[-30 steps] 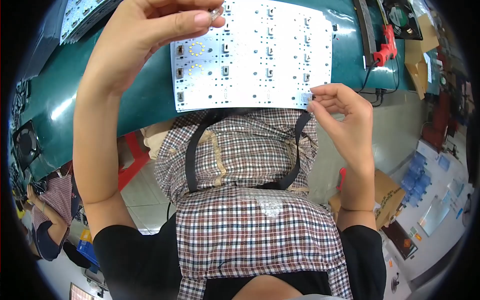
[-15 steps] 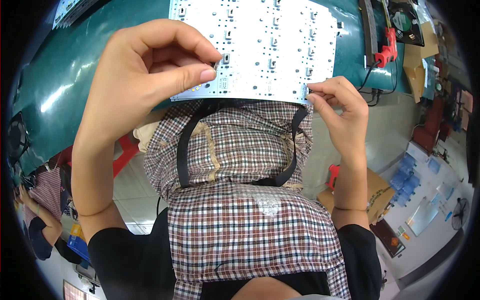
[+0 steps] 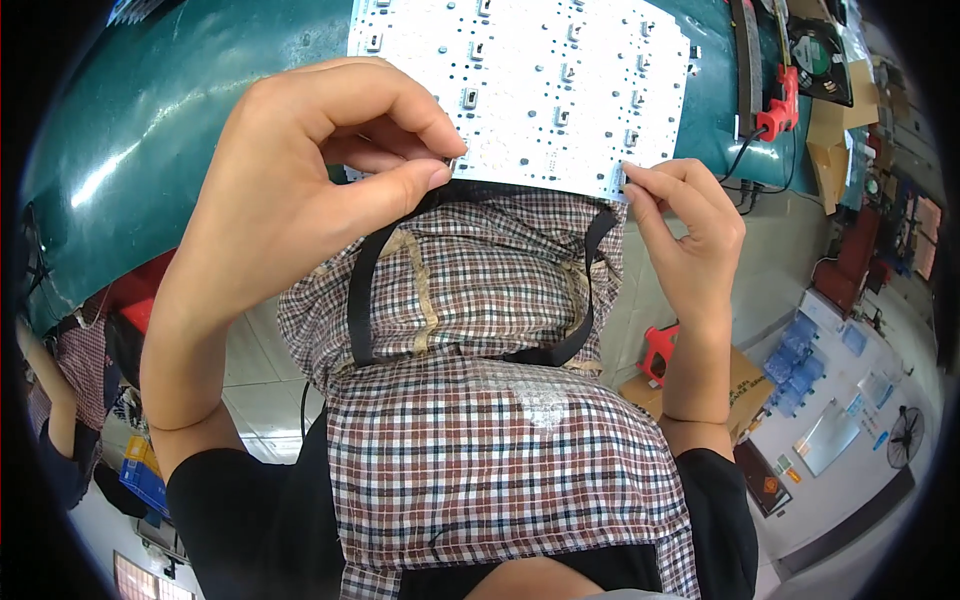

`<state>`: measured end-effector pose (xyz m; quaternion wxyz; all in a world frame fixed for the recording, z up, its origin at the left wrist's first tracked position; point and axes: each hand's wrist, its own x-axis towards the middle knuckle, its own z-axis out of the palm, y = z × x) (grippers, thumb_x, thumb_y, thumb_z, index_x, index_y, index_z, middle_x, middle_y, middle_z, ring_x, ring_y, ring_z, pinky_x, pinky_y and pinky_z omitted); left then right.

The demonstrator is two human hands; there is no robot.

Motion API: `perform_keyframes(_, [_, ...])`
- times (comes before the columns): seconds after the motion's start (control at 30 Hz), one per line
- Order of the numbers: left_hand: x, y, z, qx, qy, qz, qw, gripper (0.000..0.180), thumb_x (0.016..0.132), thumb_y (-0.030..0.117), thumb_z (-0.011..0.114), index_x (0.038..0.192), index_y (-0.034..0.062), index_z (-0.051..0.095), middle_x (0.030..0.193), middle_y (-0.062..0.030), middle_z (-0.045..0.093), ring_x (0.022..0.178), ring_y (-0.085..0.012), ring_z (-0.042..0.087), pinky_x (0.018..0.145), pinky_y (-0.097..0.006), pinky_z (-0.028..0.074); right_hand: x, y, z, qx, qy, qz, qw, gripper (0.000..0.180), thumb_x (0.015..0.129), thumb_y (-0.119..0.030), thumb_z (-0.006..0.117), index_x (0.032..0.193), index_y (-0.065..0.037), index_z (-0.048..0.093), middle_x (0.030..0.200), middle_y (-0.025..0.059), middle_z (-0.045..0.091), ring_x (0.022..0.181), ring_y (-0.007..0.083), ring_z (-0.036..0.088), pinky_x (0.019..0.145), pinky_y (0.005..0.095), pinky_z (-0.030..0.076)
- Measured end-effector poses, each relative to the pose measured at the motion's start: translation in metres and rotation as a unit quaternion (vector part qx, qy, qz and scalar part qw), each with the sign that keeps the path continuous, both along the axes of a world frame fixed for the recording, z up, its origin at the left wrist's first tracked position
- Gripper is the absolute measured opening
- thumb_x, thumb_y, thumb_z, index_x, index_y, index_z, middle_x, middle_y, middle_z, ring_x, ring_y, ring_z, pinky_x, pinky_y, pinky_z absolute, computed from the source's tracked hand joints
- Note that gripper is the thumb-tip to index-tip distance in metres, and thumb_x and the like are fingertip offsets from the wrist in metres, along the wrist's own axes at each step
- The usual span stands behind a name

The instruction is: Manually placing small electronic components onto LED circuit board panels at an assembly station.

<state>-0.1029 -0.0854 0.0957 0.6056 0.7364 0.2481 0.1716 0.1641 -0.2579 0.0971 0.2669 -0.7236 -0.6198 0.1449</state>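
Note:
A white circuit board (image 3: 510, 130) lies at the near edge of the green table, dotted with small dark parts and rows of little grey slide switches (image 3: 470, 98). My left hand (image 3: 320, 170) hovers over its near left part, thumb and forefinger pinched on a tiny metallic component (image 3: 455, 164). The other fingers are curled in, and this hand hides the board's near left corner. At the near right corner, the thumb and forefinger of my right hand (image 3: 690, 215) close together on the board's edge. What sits between those fingertips is too small to make out.
The green tabletop (image 3: 230, 110) spreads left and beyond the board. On the right are a red-handled tool (image 3: 783, 105) with a black cord, a black fan (image 3: 818, 60) and cardboard (image 3: 835, 140). Another person's arm (image 3: 58, 400) shows at far left. A red stool (image 3: 658, 352) stands below.
The board appears slightly higher and further right in view. My left hand has shifted right and toward the board's near edge, still pinching the tiny component. My right hand stays at the near right corner.

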Motion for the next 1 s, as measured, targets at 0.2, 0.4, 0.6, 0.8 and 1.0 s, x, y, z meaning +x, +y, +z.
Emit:
perform_keyframes(0.2, [0.004, -0.004, -0.002, 0.051, 0.011, 0.014, 0.999, 0.014, 0.085, -0.009, 0.073, 0.097, -0.0029, 0.073, 0.100, -0.0072, 0.071, 0.090, -0.0144, 0.072, 0.080, -0.025, 0.060, -0.001, 0.002, 0.001, 0.034, -0.148, 0.064, 0.986, 0.019, 0.079, 0.003, 0.080, 0.097, -0.003, 0.076, 0.083, 0.0072, 0.066, 0.066, 0.0204, 0.065, 0.057, 0.0305, 0.051])
perform_keyframes(0.4, [0.004, -0.009, -0.010, 0.115, 0.016, 0.018, 0.993, 0.013, 0.083, -0.008, 0.075, 0.094, -0.0028, 0.073, 0.095, -0.0075, 0.072, 0.084, -0.0154, 0.073, 0.076, -0.025, 0.060, 0.001, 0.003, 0.005, 0.010, -0.131, 0.073, 0.989, 0.021, 0.081, 0.010, 0.077, 0.100, 0.000, 0.076, 0.084, 0.0083, 0.067, 0.070, 0.0157, 0.065, 0.060, 0.0289, 0.051])
perform_keyframes(0.6, [0.005, -0.012, -0.009, 0.188, 0.031, 0.020, 0.982, 0.012, 0.083, -0.006, 0.076, 0.094, -0.0023, 0.073, 0.095, -0.0076, 0.074, 0.080, -0.0153, 0.072, 0.069, -0.025, 0.058, 0.002, 0.010, 0.005, 0.007, -0.040, 0.027, 0.999, 0.011, 0.081, 0.002, 0.079, 0.089, -0.001, 0.072, 0.081, 0.0085, 0.065, 0.064, 0.0215, 0.064, 0.057, 0.0314, 0.050])
perform_keyframes(0.8, [0.013, -0.018, -0.017, 0.362, 0.026, 0.032, 0.931, 0.021, 0.076, -0.004, 0.080, 0.094, 0.0050, 0.072, 0.086, -0.0046, 0.072, 0.070, -0.0155, 0.069, 0.058, -0.026, 0.054, 0.006, 0.018, 0.022, -0.067, -0.063, 0.060, 0.994, 0.013, 0.080, -0.003, 0.081, 0.089, -0.003, 0.072, 0.082, 0.0073, 0.066, 0.065, 0.0197, 0.063, 0.059, 0.0336, 0.050])
perform_keyframes(1.0, [0.021, -0.019, -0.013, 0.442, 0.041, 0.025, 0.896, 0.023, 0.075, -0.002, 0.082, 0.094, 0.0052, 0.072, 0.082, -0.0038, 0.072, 0.069, -0.0165, 0.070, 0.059, -0.027, 0.053, 0.060, 0.086, 0.023, 0.044, -0.151, 0.054, 0.986, 0.012, 0.090, -0.008, 0.076, 0.095, 0.002, 0.072, 0.084, 0.0063, 0.068, 0.073, 0.0097, 0.061, 0.066, 0.0250, 0.048])
